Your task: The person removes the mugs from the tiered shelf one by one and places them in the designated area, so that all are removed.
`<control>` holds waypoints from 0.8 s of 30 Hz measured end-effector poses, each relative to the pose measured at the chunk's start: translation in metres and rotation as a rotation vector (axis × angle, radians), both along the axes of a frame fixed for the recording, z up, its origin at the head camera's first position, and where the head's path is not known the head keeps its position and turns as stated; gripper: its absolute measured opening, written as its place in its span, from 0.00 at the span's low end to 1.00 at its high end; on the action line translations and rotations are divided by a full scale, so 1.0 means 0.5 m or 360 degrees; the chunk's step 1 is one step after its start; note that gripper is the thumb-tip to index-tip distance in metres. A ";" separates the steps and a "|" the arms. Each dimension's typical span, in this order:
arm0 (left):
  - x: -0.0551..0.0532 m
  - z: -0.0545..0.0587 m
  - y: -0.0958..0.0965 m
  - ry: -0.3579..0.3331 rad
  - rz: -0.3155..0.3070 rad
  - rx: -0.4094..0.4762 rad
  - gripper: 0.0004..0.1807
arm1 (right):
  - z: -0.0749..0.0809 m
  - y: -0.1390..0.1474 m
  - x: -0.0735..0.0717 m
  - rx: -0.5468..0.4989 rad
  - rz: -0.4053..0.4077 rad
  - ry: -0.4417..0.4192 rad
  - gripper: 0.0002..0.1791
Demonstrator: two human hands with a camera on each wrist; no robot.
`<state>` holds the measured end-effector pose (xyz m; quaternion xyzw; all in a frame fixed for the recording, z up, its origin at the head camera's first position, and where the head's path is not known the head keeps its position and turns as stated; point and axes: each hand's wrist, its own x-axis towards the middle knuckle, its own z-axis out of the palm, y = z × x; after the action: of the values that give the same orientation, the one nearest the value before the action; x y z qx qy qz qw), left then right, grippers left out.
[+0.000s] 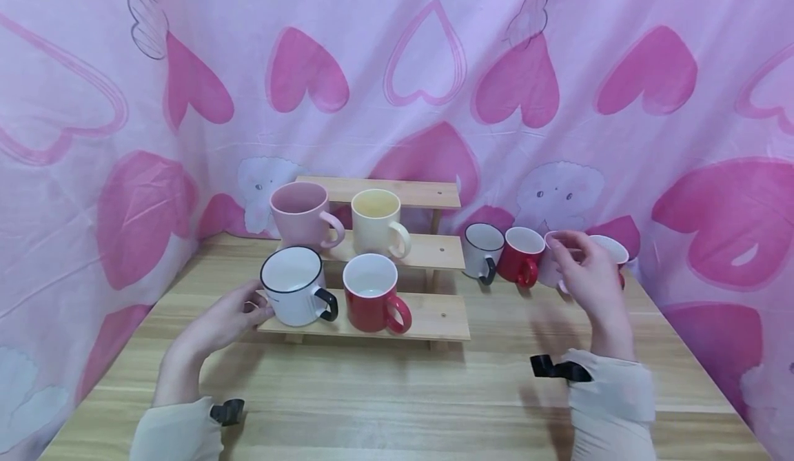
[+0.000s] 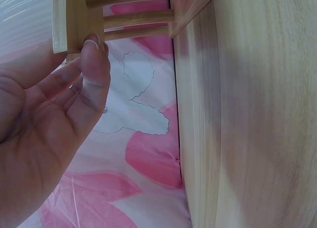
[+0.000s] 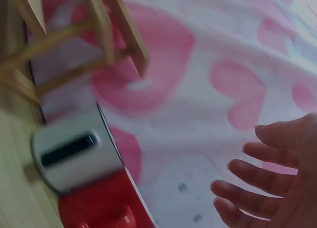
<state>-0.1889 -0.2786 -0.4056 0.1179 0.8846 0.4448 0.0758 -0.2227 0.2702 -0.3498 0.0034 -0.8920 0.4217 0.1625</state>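
Note:
My left hand [image 1: 220,320] grips the left end of the lowest board of a tiered wooden shelf [image 1: 437,318]; in the left wrist view its thumb [image 2: 95,65] lies against the board. Close to that hand, a white mug [image 1: 288,306] with a black rim and handle stands on this board beside a red mug [image 1: 361,309]. My right hand [image 1: 589,278] hovers at the row of mugs on the right, partly covering a light pink mug [image 1: 549,269]. Its fingers [image 3: 260,177] are spread and loosely bent, with nothing between them in the right wrist view.
On the middle board are a pink mug [image 1: 300,223] and a cream mug [image 1: 370,233]. Right of the shelf stand a black-rimmed white mug [image 1: 477,258], a red mug [image 1: 513,262] and a partly hidden mug [image 1: 611,246]. A heart-patterned curtain [image 1: 347,137] hangs behind the table [image 1: 384,392].

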 end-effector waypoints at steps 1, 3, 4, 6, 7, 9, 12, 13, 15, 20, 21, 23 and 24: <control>0.000 -0.001 0.000 0.0000 -0.0001 -0.0001 0.17 | 0.001 -0.013 -0.001 0.0011 0.0023 0.0012 0.26; -0.001 -0.001 -0.001 -0.0003 0.0002 -0.0003 0.17 | 0.001 -0.038 -0.004 0.0049 0.0070 0.0048 0.25; -0.001 -0.002 -0.001 -0.0001 -0.0001 0.0000 0.17 | 0.000 -0.052 -0.005 0.0064 0.0095 0.0052 0.24; -0.001 -0.002 -0.001 -0.0001 -0.0002 0.0003 0.18 | -0.003 -0.079 -0.009 0.0034 0.0172 0.0037 0.22; -0.001 -0.002 -0.001 0.0000 -0.0005 0.0002 0.18 | -0.005 -0.092 -0.012 0.0001 0.0221 0.0017 0.22; 0.000 -0.002 -0.001 0.0001 -0.0005 0.0003 0.18 | -0.009 -0.121 -0.015 -0.0081 0.0326 -0.0033 0.22; -0.003 -0.001 -0.002 -0.0005 -0.0013 0.0005 0.19 | -0.020 -0.162 -0.014 -0.0208 0.0467 -0.0073 0.20; -0.004 -0.001 -0.002 -0.0005 -0.0019 0.0004 0.19 | -0.023 -0.175 -0.014 -0.0224 0.0502 -0.0073 0.20; -0.005 0.001 -0.004 -0.0011 -0.0020 0.0004 0.19 | -0.029 -0.201 -0.012 -0.0245 0.0546 -0.0064 0.19; -0.007 0.004 -0.006 -0.0003 -0.0007 0.0003 0.19 | -0.039 -0.261 -0.013 -0.0267 0.0610 -0.0015 0.17; -0.006 0.004 -0.006 0.0005 -0.0009 0.0003 0.19 | -0.040 -0.272 -0.014 -0.0274 0.0622 -0.0003 0.17; -0.003 0.003 -0.006 0.0001 -0.0010 0.0015 0.19 | -0.043 -0.291 -0.018 -0.0288 0.0653 0.0018 0.17; -0.001 0.002 -0.005 -0.0001 -0.0009 0.0024 0.20 | -0.044 -0.300 -0.021 -0.0294 0.0666 0.0021 0.17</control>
<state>-0.1896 -0.2812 -0.4046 0.1208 0.8809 0.4512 0.0764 -0.2334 0.1204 -0.3719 0.1762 -0.8284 0.5261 0.0769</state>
